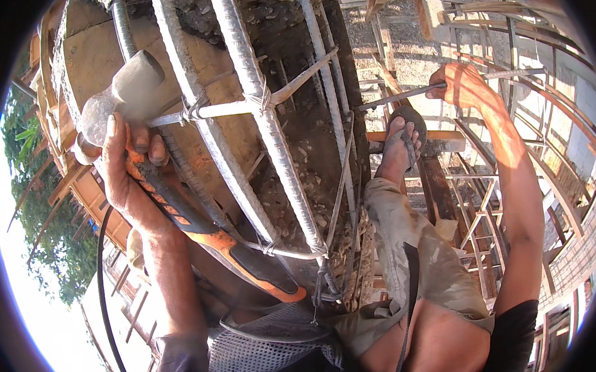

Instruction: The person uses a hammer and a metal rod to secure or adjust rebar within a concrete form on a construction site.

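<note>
My left hand (130,172) is wrapped round a hammer close under its head. The hammer (211,241) has a blunt grey metal head and an orange and black handle that slants down toward my lap. Beside the head, a horizontal tie bar (226,110) crosses thick upright ribbed rebars (248,76), bound with wire at the crossings. Out to the right, my right hand (462,86) is closed round a thin metal rod (400,98). The rod's left end reaches the rebar cage; it seems to continue past my fist on the other side.
Rough concrete (297,153) and a plywood panel (90,55) lie behind the cage. My sandalled foot (398,143) stands on a timber (442,187) at a height. Wooden scaffolding (483,225) fills the drop at right. A black cable (101,271) hangs at left.
</note>
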